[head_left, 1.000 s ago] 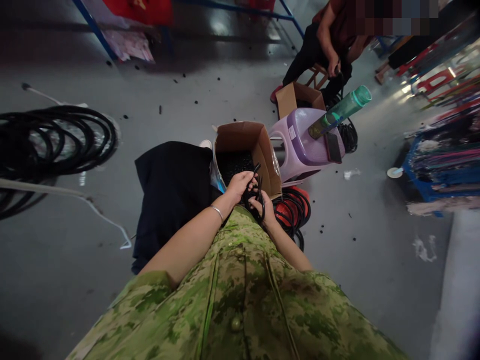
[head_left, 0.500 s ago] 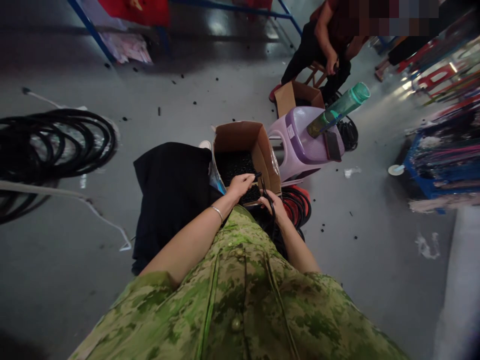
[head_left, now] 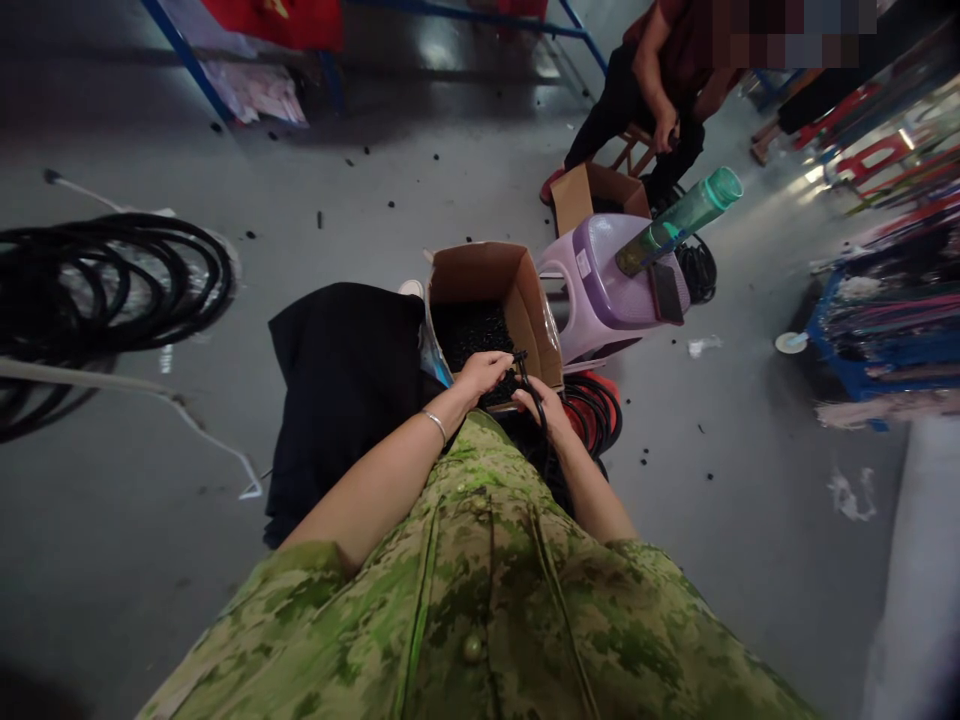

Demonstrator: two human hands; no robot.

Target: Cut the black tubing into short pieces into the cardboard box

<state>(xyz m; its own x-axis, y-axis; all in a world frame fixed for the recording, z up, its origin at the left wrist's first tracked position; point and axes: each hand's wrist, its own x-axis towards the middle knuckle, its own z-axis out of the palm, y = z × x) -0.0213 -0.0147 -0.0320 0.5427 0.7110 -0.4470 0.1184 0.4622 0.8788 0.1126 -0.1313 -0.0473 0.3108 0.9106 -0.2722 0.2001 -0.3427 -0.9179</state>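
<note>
My left hand (head_left: 484, 374) is closed, its thumb and fingers pinching a small black piece (head_left: 519, 356) of unclear kind. Close by on the right, my right hand (head_left: 551, 410) is wrapped around a thin black tube (head_left: 535, 393), which curves up between the fingers. The tube's upper end meets or nearly meets the small piece; I cannot tell whether they are joined. Both hands are over the near edge of an open cardboard box (head_left: 480, 268). Many small black pieces (head_left: 476, 325) cover the bottom of that box.
Right of the box stands a purple stool (head_left: 589, 270) bearing a green bottle (head_left: 705, 210) and a dark phone-like slab (head_left: 667, 294). Black tube coils (head_left: 609, 415) lie beside my right arm, larger coils (head_left: 187, 310) at left. Dark cloth (head_left: 341, 390) is beside my left arm. A seated co-worker (head_left: 652, 75) is beyond.
The tube's upper end and the small black piece have come together, where before they were slightly apart. My right hand has shifted a little to the left.
</note>
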